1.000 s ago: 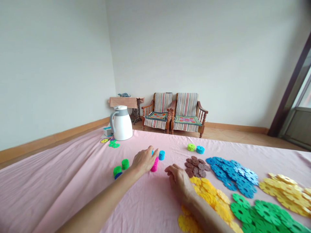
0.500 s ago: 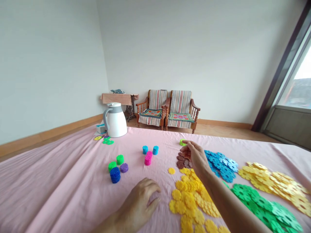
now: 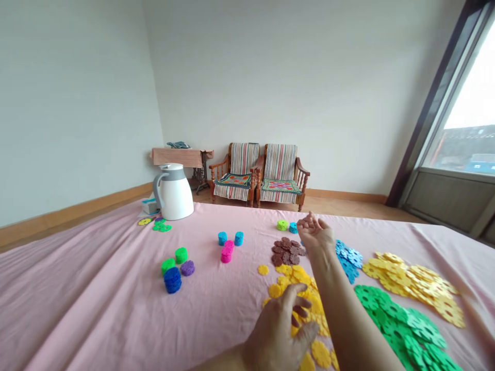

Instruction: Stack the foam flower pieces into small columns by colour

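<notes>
My left hand (image 3: 282, 330) hovers low over the pile of yellow flower-shaped discs (image 3: 288, 271), fingers bent and apart, tips touching the discs. My right hand (image 3: 317, 234) is raised between the brown discs (image 3: 284, 250) and the blue discs (image 3: 350, 257). Its fingertips are bunched together, and what they hold, if anything, is hidden. A single yellow disc (image 3: 263, 269) lies apart on the pink cloth (image 3: 96, 309).
Green discs (image 3: 390, 314) and pale yellow discs (image 3: 413, 281) lie at the right. Small stacks stand on the cloth: pink (image 3: 226, 252), cyan (image 3: 222, 238), green (image 3: 180, 254), blue (image 3: 172, 280), purple (image 3: 187, 267), lime (image 3: 282, 225). A white jug (image 3: 172, 191) is at the far left. Two armchairs (image 3: 257, 175) stand behind.
My left hand left the pink stack, drew back and moved right onto the yellow pile. My right hand went forward to the brown discs and lifted slightly. The view swung right.
</notes>
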Demonstrator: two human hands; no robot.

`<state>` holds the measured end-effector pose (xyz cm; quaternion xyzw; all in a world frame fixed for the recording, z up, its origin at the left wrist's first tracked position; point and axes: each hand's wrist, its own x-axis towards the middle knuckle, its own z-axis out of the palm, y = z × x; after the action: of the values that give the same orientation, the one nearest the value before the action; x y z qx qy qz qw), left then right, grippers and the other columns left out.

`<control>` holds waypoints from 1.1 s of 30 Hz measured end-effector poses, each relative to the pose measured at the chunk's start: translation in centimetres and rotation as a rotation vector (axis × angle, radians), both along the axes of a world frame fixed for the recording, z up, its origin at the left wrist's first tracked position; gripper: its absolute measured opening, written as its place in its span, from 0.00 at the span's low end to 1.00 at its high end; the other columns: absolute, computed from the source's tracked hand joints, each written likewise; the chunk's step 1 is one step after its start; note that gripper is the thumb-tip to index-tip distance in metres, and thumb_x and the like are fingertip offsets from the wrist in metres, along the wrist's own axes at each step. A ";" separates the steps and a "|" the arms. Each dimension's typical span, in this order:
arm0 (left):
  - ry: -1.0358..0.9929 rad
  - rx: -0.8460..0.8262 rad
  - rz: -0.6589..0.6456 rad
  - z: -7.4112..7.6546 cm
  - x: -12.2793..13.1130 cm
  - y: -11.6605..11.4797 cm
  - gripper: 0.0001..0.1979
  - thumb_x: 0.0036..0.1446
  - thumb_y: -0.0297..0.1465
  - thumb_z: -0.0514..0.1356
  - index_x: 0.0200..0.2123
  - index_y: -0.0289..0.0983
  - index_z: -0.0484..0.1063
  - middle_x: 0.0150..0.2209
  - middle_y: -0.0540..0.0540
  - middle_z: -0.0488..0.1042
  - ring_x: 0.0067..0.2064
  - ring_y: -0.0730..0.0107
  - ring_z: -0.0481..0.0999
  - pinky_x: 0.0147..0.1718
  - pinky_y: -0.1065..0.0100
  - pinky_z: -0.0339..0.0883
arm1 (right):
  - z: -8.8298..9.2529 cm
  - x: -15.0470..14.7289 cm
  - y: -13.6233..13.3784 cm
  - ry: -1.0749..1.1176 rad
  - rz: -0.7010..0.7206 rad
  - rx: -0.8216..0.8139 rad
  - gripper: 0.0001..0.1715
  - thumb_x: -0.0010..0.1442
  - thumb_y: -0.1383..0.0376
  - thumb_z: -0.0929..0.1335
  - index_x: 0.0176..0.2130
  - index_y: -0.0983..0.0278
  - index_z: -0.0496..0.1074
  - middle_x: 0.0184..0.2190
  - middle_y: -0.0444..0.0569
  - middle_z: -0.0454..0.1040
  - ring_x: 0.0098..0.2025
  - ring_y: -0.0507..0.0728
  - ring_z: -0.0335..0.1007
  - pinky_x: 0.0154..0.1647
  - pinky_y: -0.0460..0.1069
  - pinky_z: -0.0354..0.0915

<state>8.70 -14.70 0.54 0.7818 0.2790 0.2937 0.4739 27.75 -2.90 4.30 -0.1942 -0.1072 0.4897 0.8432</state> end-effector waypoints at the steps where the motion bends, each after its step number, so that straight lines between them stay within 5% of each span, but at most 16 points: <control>1: -0.051 -0.085 0.003 -0.2 0.6 0.1 0.25 0.55 0.35 0.56 0.56 0.36 0.57 0.46 0.40 0.71 0.44 0.65 0.71 0.42 0.67 0.66 | 0.4 -0.1 0.2 0.013 0.005 0.012 0.10 0.56 0.69 0.55 0.30 0.63 0.63 0.18 0.40 0.65 0.18 0.46 0.61 0.20 0.43 0.61; 4: -0.195 -0.406 -0.080 -0.5 2.1 0.6 0.34 0.54 0.46 0.56 0.58 0.34 0.51 0.42 0.39 0.70 0.39 0.65 0.74 0.36 0.65 0.68 | 1.4 -0.7 0.9 0.039 0.031 0.035 0.10 0.56 0.68 0.55 0.31 0.63 0.63 0.20 0.41 0.66 0.18 0.47 0.61 0.20 0.44 0.61; 8: -0.305 -0.637 -0.211 -0.3 3.2 0.9 0.32 0.47 0.53 0.57 0.46 0.32 0.63 0.34 0.43 0.71 0.31 0.69 0.74 0.29 0.66 0.68 | 2.0 -1.5 1.5 0.038 0.071 0.035 0.08 0.54 0.67 0.57 0.31 0.64 0.63 0.19 0.41 0.66 0.18 0.47 0.60 0.19 0.44 0.61; 18: -0.276 -0.601 -0.013 -0.1 1.9 2.8 0.19 0.45 0.39 0.63 0.35 0.31 0.66 0.29 0.46 0.72 0.27 0.73 0.74 0.22 0.73 0.63 | 0.9 1.4 2.4 0.093 0.004 0.000 0.10 0.56 0.65 0.54 0.31 0.63 0.61 0.19 0.41 0.64 0.17 0.47 0.60 0.18 0.43 0.60; 26: -0.165 -0.744 -0.181 -1.3 2.2 1.5 0.24 0.35 0.30 0.70 0.37 0.32 0.65 0.36 0.43 0.74 0.32 0.68 0.76 0.27 0.69 0.67 | -0.6 4.1 2.8 0.197 -0.121 0.045 0.16 0.60 0.62 0.49 0.29 0.60 0.58 0.22 0.40 0.62 0.18 0.48 0.61 0.17 0.44 0.60; 33: -0.163 -0.709 -0.179 -1.7 2.7 1.4 0.23 0.34 0.27 0.68 0.36 0.32 0.66 0.34 0.44 0.73 0.31 0.69 0.74 0.30 0.65 0.69 | -0.5 5.3 2.3 0.301 -0.130 0.110 0.20 0.60 0.61 0.45 0.31 0.60 0.58 0.22 0.40 0.63 0.19 0.47 0.63 0.19 0.44 0.61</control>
<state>11.41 -13.28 -1.17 0.5647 0.2555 0.1975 0.7595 33.05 -0.56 3.78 -0.0788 0.0064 0.4509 0.8891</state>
